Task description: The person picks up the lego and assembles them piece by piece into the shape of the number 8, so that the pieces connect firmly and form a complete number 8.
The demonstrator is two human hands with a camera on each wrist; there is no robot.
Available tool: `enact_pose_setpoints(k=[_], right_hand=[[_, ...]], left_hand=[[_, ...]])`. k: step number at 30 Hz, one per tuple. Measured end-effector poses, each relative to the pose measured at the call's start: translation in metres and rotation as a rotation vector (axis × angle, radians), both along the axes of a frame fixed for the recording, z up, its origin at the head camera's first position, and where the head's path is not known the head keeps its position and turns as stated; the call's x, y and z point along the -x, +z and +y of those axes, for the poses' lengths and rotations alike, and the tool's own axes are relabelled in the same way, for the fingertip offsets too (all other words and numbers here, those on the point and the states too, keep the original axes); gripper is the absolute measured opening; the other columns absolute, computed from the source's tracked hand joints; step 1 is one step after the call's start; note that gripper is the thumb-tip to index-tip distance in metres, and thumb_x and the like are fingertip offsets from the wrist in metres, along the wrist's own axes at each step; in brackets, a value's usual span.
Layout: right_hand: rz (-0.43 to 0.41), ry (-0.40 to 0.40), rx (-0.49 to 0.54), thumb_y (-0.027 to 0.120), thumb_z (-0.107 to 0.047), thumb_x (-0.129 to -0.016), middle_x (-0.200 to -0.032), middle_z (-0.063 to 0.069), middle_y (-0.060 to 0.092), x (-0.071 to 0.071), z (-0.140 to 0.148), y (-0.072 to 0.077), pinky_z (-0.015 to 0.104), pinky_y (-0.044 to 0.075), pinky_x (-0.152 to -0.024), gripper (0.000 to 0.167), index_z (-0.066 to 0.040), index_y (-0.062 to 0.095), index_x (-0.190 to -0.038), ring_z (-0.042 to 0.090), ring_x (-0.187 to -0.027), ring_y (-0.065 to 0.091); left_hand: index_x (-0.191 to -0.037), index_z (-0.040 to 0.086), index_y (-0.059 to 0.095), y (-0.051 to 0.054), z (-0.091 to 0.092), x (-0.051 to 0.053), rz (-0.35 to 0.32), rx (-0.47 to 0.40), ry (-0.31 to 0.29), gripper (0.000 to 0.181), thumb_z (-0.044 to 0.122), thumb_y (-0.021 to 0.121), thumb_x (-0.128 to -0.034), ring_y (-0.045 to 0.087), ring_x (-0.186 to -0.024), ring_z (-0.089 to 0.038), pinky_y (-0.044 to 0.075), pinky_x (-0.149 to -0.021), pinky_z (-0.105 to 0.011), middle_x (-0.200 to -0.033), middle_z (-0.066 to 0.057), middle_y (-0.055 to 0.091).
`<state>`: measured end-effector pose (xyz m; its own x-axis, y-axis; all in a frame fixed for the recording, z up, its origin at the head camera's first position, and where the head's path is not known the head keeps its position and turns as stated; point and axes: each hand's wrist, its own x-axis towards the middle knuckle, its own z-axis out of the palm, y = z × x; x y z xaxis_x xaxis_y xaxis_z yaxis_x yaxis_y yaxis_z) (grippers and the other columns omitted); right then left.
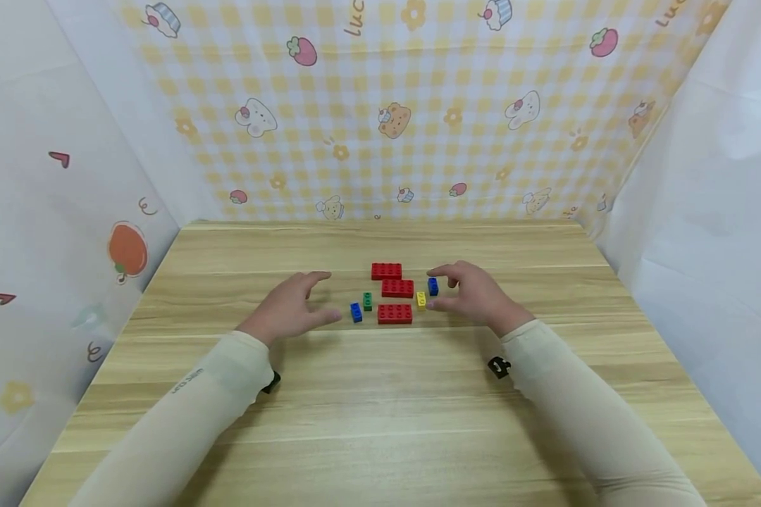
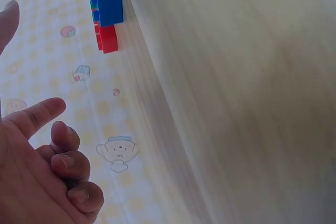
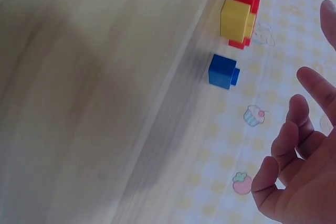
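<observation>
Several toy bricks lie studs up at the middle of the table. Three are red: a far red brick (image 1: 386,271), a middle red brick (image 1: 397,289) and a near red brick (image 1: 394,314). To their left are a green brick (image 1: 367,301) and a blue brick (image 1: 356,313). On the right sit a yellow brick (image 1: 421,301) and another blue brick (image 1: 433,286). My left hand (image 1: 289,307) hovers left of the bricks, thumb and index finger apart, other fingers loosely curled. Holding nothing, my right hand (image 1: 475,294) hovers beside the yellow and right blue bricks, its thumb and index finger spread.
The wooden table (image 1: 380,422) ends at a yellow checked cloth (image 1: 355,141) behind. White cloths hang along both sides. A black wrist device (image 1: 499,367) shows under the right sleeve, with a similar black device (image 1: 271,382) under the left.
</observation>
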<state>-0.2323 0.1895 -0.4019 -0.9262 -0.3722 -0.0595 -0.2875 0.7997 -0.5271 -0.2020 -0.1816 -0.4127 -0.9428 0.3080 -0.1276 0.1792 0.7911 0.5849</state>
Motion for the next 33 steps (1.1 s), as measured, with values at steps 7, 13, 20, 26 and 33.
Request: enact_pose_setpoints(k=[7, 13, 20, 26, 33], right_hand=[[-0.009, 0.020, -0.006, 0.087, -0.035, -0.088, -0.105, 0.011, 0.063, 0.000, -0.012, -0.003, 0.039, 0.044, -0.075, 0.057, -0.016, 0.069, -0.139, 0.026, -0.093, 0.051], [-0.050, 0.047, -0.009, 0.087, -0.033, -0.089, -0.108, 0.006, 0.067, 0.001, -0.021, -0.007, 0.037, 0.047, -0.078, 0.047, -0.018, 0.073, -0.132, 0.023, -0.092, 0.054], [-0.109, 0.074, -0.033, 0.087, -0.030, -0.089, -0.117, 0.001, 0.071, 0.000, -0.033, -0.008, 0.038, 0.051, -0.084, 0.039, -0.017, 0.077, -0.125, 0.022, -0.095, 0.057], [-0.124, 0.088, -0.081, 0.086, -0.027, -0.090, -0.121, 0.002, 0.071, 0.001, -0.042, -0.007, 0.038, 0.052, -0.087, 0.034, -0.017, 0.078, -0.122, 0.022, -0.094, 0.058], [-0.118, 0.086, -0.134, 0.086, -0.027, -0.091, -0.109, 0.002, 0.072, 0.003, -0.046, -0.009, 0.034, 0.049, -0.077, 0.030, -0.014, 0.078, -0.118, 0.020, -0.084, 0.058]], left_hand=[[-0.159, 0.018, 0.045, -0.003, 0.009, 0.001, -0.029, -0.038, -0.015, 0.085, 0.051, 0.081, -0.0905, 0.054, -0.138, -0.041, 0.046, -0.111, -0.060, -0.158, -0.016, 0.049], [-0.157, 0.018, 0.048, -0.007, 0.014, 0.002, -0.066, -0.034, -0.019, 0.081, 0.049, 0.082, -0.0905, 0.054, -0.137, -0.038, 0.046, -0.111, -0.059, -0.156, -0.014, 0.052], [-0.154, 0.018, 0.053, -0.008, 0.021, 0.004, -0.092, -0.019, -0.017, 0.075, 0.046, 0.083, -0.0908, 0.058, -0.129, -0.034, 0.048, -0.109, -0.056, -0.151, -0.011, 0.056], [-0.151, 0.017, 0.055, -0.006, 0.026, 0.003, -0.096, -0.020, -0.010, 0.069, 0.042, 0.082, -0.0928, 0.058, -0.114, -0.029, 0.051, -0.101, -0.051, -0.137, -0.009, 0.062], [-0.147, 0.017, 0.058, -0.005, 0.031, 0.004, -0.108, -0.032, 0.012, 0.061, 0.037, 0.081, -0.0942, 0.056, -0.116, -0.029, 0.049, -0.102, -0.051, -0.131, -0.009, 0.063]])
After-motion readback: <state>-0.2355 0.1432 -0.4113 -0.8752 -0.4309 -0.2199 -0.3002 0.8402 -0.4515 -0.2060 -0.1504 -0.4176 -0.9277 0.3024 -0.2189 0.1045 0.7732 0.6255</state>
